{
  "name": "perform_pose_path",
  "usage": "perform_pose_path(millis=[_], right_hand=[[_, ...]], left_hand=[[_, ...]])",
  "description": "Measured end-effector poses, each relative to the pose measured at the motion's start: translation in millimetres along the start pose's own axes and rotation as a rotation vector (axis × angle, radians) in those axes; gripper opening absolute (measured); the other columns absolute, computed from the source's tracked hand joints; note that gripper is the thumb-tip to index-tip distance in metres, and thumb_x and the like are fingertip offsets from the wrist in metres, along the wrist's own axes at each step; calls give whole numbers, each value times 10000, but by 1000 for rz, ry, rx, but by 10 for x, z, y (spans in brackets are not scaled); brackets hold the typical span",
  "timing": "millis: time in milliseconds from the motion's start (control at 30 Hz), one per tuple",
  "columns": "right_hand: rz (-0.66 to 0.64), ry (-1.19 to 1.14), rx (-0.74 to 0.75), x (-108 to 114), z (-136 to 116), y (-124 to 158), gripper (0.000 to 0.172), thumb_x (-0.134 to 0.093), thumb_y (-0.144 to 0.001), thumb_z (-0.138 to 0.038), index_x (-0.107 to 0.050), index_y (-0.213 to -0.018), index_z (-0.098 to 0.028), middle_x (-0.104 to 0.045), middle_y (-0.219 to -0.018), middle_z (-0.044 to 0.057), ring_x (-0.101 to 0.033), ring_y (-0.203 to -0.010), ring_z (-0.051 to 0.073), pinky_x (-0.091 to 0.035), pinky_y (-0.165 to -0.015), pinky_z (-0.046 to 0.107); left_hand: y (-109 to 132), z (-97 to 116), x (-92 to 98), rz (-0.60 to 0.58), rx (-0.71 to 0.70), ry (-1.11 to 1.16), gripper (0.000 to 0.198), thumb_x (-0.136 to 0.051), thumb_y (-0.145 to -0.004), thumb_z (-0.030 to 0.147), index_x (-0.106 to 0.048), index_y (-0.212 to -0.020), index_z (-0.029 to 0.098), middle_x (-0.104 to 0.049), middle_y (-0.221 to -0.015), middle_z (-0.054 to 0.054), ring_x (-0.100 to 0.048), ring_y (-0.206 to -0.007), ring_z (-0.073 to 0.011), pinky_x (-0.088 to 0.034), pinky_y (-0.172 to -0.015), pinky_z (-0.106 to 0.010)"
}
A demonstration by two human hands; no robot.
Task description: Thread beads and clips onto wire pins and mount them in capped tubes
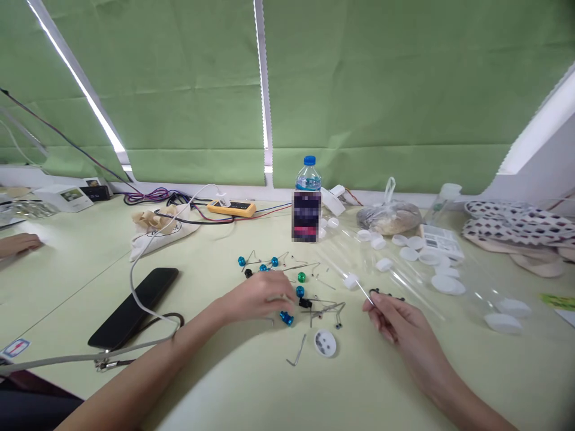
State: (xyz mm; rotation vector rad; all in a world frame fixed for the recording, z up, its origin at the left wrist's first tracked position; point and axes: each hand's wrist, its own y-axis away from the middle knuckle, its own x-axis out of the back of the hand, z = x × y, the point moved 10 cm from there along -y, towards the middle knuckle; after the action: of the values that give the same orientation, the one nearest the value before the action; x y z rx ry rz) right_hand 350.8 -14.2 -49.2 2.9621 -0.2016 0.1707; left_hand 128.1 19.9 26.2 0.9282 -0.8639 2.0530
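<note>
My left hand [264,293] is over the small parts in the middle of the table, fingers loosely bent and apart, with nothing visible in them. Just below its fingertips lies a blue metal fitting [286,318]. Close by are a green knob [301,277], another blue knob [300,291], a black fitting [305,303] and several bent metal rods [330,309]. My right hand [395,317] is closed on a thin metal rod [365,293] that slants up to the left. Small black pieces show above its fingers; whether they join the rod is unclear.
A white cap [325,343] holding tiny dark pieces sits in front, beside a hex key [297,352]. Clear tubes [411,284] and white caps [444,284] spread rightward. A bottle [308,179] stands behind. At left are a black phone [135,308], a cable and another person's hand [20,244].
</note>
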Motion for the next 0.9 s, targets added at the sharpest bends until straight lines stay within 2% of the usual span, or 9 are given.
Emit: perform_pose_path(millis=[33, 100, 267, 367, 533, 767, 900], right_hand=[[2, 1, -3, 6, 12, -3, 437, -538, -895, -570, -671, -751, -180, -454, -612, -9, -369, -558, 134, -270, -510, 269], [5, 3, -6, 12, 28, -12, 435, -539, -894, -573, -669, -756, -182, -456, -617, -8, -375, -565, 137, -276, -514, 271], [17, 15, -17, 24, 32, -29, 441, -528, -901, -577, -655, -736, -187, -451, -614, -14, -367, -567, 131, -269, -523, 273], [22, 23, -24, 27, 27, -29, 448, -527, -899, -581, -659, -735, -186, -443, -612, -14, -368, -572, 135, -270, -527, 278], [17, 28, -29, 20, 21, -28, 450, -530, -890, -588, -674, -745, -186, -444, -611, -9, -366, -565, 139, -269, -516, 281], [17, 29, -27, 22, 9, -28, 464, -538, -871, -612, -674, -734, -190, -439, -603, -10, -357, -553, 144, -260, -514, 286], [9, 25, -33, 26, 20, -18, 459, -531, -883, -606, -672, -739, -194, -448, -615, -16, -352, -561, 134, -249, -531, 283]], left_hand=[[58, 68, -72, -73, -69, -40, 170, -571, -927, 334, -670, -928, 196, -708, -876, -40, -614, -845, -165, -464, -777, -260], [133, 102, -178, -157, -118, -121, 189, -571, -925, 354, -662, -975, 196, -703, -877, -52, -611, -847, -179, -456, -757, -269], [120, 79, -285, -207, -98, -202, 167, -483, -966, 245, -640, -1000, 200, -669, -912, -53, -606, -864, -175, -450, -755, -263], [129, 22, -230, -193, -38, -186, 156, -476, -961, 211, -615, -1026, 185, -631, -962, -55, -599, -867, -166, -460, -756, -249], [193, -154, -27, -81, 92, -249, 182, -446, -954, 154, -618, -1005, 188, -576, -1041, -56, -605, -881, -156, -477, -763, -250], [188, -60, -135, -125, -1, -461, 233, -476, -911, 53, -611, -1064, 166, -590, -952, -65, -601, -899, -184, -482, -823, -295], [139, 11, -120, -91, -41, -575, 181, -520, -941, 194, -603, -1099, 163, -610, -983, -82, -576, -922, -219, -489, -809, -330]])
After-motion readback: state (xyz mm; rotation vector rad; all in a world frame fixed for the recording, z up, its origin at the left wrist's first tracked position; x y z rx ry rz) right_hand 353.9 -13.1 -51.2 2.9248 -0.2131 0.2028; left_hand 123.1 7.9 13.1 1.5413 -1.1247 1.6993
